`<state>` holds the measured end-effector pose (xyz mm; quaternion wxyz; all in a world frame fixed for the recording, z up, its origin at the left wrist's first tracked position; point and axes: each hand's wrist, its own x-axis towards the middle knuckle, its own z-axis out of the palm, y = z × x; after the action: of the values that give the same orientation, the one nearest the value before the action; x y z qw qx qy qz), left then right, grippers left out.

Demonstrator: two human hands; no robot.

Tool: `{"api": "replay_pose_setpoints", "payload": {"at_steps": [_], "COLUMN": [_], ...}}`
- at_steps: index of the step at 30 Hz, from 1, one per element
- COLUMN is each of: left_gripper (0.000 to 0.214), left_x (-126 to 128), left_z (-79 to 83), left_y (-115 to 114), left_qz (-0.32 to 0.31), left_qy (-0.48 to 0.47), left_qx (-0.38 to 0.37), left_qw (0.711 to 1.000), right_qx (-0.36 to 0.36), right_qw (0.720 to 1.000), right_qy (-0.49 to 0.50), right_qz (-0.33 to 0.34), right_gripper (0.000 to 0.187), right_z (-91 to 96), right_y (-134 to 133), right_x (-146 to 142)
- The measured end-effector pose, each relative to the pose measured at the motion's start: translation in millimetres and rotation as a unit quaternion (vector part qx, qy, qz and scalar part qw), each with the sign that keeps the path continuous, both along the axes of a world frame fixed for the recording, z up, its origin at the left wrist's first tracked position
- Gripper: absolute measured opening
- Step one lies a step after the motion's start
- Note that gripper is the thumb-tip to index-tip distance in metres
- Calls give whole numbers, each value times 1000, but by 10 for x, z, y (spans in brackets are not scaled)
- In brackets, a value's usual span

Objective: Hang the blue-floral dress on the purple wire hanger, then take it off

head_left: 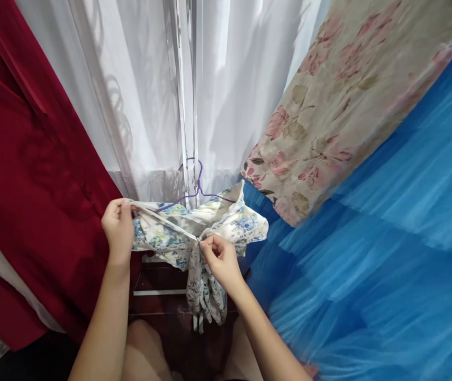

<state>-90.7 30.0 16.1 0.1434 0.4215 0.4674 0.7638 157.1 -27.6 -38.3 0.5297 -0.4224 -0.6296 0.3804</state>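
Now left hand and right hand, both pinched closed, hold taut pale edging of a crinkled floral garment.

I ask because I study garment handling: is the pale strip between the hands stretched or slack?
Stretched: the strip runs straight, without visible sag, from the left hand to the right hand.

A purple hanger carries a floral garment. The left hand pinches the garment left of the hanger, the right hand below the hanger. White curtains hang behind the hanger.
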Motion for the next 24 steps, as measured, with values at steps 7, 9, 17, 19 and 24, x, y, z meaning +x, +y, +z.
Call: {"api": "replay_pose_setpoints", "payload": {"at_steps": [7, 9, 17, 19, 24], "left_gripper": [44, 49, 31, 28, 24], "left_x": [81, 314, 1071, 1254, 1516], "left_z": [-1148, -1359, -978, -814, -666], "left_y": [-63, -257, -831, -889, -948], "left_qz": [-99, -166, -380, -398, -394], "left_qy": [-161, -145, -47, 18, 132], "left_qx": [-195, -241, -150, -138, -100], "left_qw": [962, 945, 911, 907, 904], "right_qx": [-60, -76, -98, -72, -163], "right_qw": [997, 990, 981, 992, 974], "right_qy": [51, 62, 6, -8, -32], "right_qz": [-26, -105, -169, -99, 157], "right_gripper": [38, 40, 43, 42, 41], "right_z": [-257, -489, -870, -711, -481], "right_y": [-75, -43, -377, -508, -662], "right_x": [98, 336, 986, 874, 530]}}
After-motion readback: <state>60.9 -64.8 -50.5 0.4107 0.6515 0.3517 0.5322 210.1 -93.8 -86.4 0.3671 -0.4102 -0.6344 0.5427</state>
